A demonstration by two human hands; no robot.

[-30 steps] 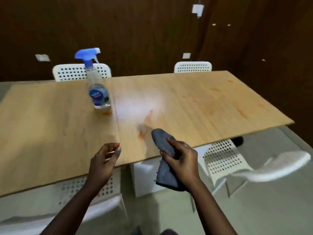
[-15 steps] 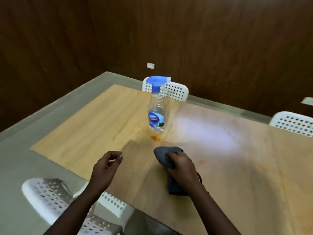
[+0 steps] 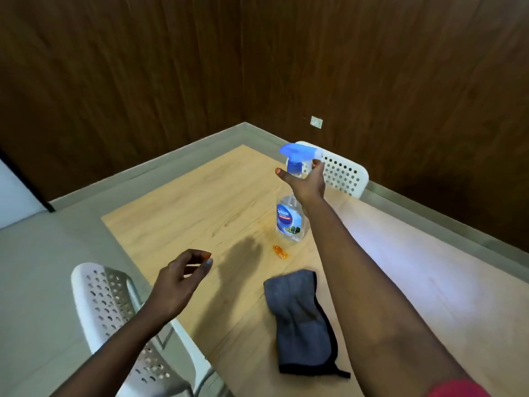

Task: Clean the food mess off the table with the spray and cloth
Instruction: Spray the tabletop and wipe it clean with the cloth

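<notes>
A clear spray bottle (image 3: 288, 220) with a blue trigger head stands on the wooden table (image 3: 200, 202). My right hand (image 3: 307, 181) reaches its neck just under the trigger, thumb and fingers spread either side, not closed round it. A small orange food blob (image 3: 280, 251) lies right in front of the bottle. The grey cloth (image 3: 300, 319) lies flat on the table below my right forearm, with no hand on it. My left hand (image 3: 180, 279) hovers over the table's near left edge, fingers loosely curled and empty.
A white perforated chair (image 3: 114, 305) stands at the table's near left side, under my left arm. Another white chair (image 3: 343, 173) is behind the bottle at the far edge. Dark wood-panelled walls meet in a corner beyond the table.
My right hand let go of the cloth, which now lies on the table, and reached forward to the bottle's neck. The view has swung left. My left hand has barely moved.
</notes>
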